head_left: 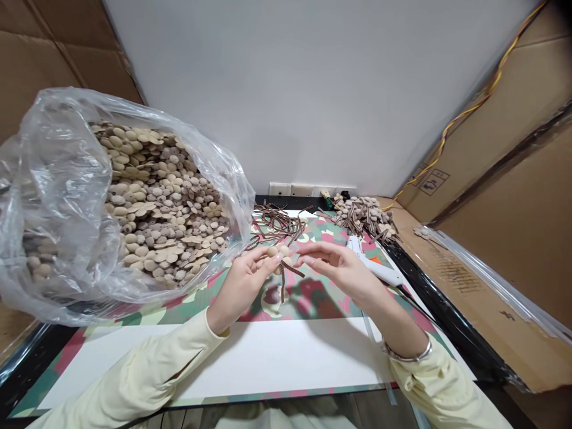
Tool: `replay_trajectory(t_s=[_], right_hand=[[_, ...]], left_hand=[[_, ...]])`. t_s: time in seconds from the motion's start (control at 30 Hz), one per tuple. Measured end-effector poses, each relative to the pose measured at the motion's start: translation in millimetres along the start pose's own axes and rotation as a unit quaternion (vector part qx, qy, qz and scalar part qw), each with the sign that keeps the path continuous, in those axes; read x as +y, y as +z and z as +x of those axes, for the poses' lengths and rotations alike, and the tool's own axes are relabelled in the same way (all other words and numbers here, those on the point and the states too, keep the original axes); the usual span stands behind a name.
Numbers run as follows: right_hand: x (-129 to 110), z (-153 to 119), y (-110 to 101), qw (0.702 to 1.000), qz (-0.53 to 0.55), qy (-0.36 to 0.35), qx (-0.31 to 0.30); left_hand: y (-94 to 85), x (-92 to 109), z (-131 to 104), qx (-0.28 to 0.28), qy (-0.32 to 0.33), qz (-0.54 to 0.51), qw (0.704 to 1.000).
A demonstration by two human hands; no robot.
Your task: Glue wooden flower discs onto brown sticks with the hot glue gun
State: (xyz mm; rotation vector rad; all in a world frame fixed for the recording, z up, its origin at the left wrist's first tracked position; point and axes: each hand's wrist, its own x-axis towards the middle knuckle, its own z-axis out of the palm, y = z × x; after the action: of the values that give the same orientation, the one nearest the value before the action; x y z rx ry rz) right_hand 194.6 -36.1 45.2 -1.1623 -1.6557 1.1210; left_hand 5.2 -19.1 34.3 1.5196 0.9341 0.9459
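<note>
Over the camouflage-patterned cover of the tabletop, just beyond a long white sheet, the left hand holds a small beige piece with rounded, petal-like lobes, pinched between thumb and fingers. Two brown strips hang from that piece, one pointing nearly straight down, the other slanting off to the right. The right hand comes in from the other side with its thumb and fingertips narrowly parted, right beside the lobes; whether they touch the piece I cannot tell. A bracelet circles the right wrist, and both forearms are in pale yellow sleeves.

Behind the hands lies a loose tangle of brown strips. To its right sits a heap of lobed pieces with strips among them, and a white glue gun lies partly hidden behind the right hand. On the left, a big clear plastic bag gapes open, packed with beige and greyish lobed pieces. A row of white sockets runs along the foot of the pale wall; a yellow-and-red cable crosses the cardboard on the right.
</note>
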Motion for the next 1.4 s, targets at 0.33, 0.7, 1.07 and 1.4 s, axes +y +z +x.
replay_trajectory(t_s=[0.33, 0.7, 1.07, 1.4], right_hand=[[0.5, -5.2, 9.9, 0.987, -0.044, -0.144, 0.057], [-5.4, -16.6, -49.2, 0.915, -0.211, 0.154, -0.309], [-3.3, -2.3, -10.1, 0.966, -0.195, -0.049, 0.164], [13.4, 4.4, 29.2, 0.991, -0.114, -0.059, 0.043]], left_hand=[[0.3, -4.9, 1.3, 0.006, 0.011, 0.015, 1.000], [-7.7, -7.0, 6.6, 0.057, 0.020, -0.027, 0.998], [-5.3, -1.1, 2.8, 0.010, 0.043, -0.022, 0.999], [3.6, -5.3, -2.9, -0.046, 0.037, -0.012, 0.998]])
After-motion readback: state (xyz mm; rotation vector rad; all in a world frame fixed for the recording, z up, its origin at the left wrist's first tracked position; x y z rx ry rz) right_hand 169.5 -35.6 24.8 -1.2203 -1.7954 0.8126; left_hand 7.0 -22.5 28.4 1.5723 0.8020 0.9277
